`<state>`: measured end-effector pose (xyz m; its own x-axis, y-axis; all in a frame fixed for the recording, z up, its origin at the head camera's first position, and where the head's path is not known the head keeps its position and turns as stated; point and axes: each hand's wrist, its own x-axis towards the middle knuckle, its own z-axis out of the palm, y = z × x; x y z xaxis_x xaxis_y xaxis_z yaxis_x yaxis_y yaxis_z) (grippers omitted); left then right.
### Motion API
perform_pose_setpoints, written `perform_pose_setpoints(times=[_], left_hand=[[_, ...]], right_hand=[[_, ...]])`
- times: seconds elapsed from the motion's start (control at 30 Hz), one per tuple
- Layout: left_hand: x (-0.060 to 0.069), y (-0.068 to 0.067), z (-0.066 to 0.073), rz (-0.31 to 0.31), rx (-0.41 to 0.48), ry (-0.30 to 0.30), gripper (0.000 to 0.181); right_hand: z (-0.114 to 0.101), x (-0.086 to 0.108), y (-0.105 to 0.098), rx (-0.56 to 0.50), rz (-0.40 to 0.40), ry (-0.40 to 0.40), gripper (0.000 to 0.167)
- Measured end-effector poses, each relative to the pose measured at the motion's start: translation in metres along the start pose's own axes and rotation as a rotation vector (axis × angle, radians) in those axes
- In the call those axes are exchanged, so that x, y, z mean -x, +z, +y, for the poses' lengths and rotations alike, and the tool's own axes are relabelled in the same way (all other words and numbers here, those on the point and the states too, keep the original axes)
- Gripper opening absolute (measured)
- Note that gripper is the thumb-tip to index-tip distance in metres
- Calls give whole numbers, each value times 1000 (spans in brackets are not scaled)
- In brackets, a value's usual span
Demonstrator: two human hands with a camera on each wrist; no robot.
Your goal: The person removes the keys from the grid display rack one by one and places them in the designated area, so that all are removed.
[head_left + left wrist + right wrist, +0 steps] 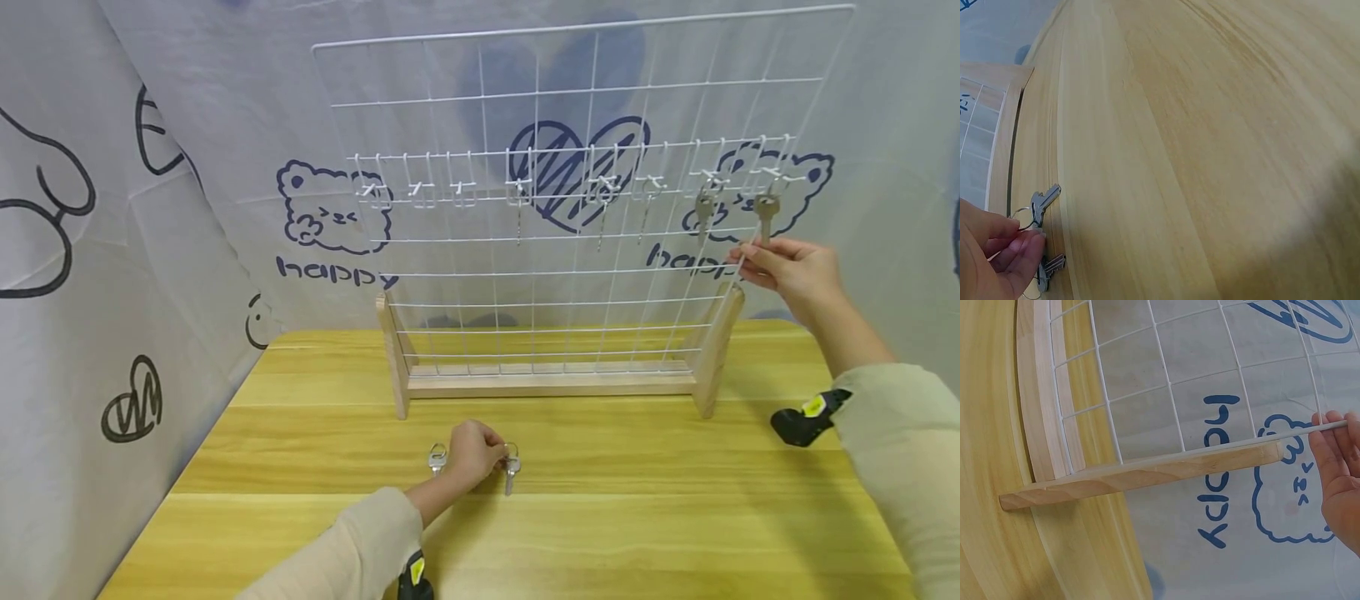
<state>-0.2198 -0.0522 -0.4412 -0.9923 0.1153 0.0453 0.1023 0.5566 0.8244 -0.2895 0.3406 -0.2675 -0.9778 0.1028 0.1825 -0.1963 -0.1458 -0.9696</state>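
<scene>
A silver key (512, 477) sits just right of the left hand (472, 454), whose thumb and fingers pinch its ring (512, 447); I can't tell whether the key touches the surface (637, 500). A second key (437, 459) lies just beyond the wrist side. Farther back, the right hand (802, 271) grips the edge of a white wire grid (596, 27), where more keys (766, 215) hang.

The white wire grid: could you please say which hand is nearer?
Right: the right hand grips the edge of the grid, while the left hand is at a key, low in front of it.
</scene>
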Motion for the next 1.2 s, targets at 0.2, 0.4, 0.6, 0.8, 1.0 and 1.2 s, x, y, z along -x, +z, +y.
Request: perform_pose_setpoints(times=[0.2,0.4,0.6,0.8,1.0,1.2], left_hand=[[1,-2,4,-32,-47,-3,5],[2,-4,6,-22,-96,-6,6],[1,-5,8,7,-119,-58,9],[0,-6,9,12,-64,-134,10],[-1,-6,9,18,-30,-142,11],[-1,-7,9,-11,-45,-103,12]], right_hand=[[0,0,0,2,1,-3,4],[1,0,0,23,10,-7,5],[1,0,0,42,12,-6,5],[1,0,0,33,7,-2,4],[1,0,0,40,10,8,4],[1,0,0,30,5,-2,5]])
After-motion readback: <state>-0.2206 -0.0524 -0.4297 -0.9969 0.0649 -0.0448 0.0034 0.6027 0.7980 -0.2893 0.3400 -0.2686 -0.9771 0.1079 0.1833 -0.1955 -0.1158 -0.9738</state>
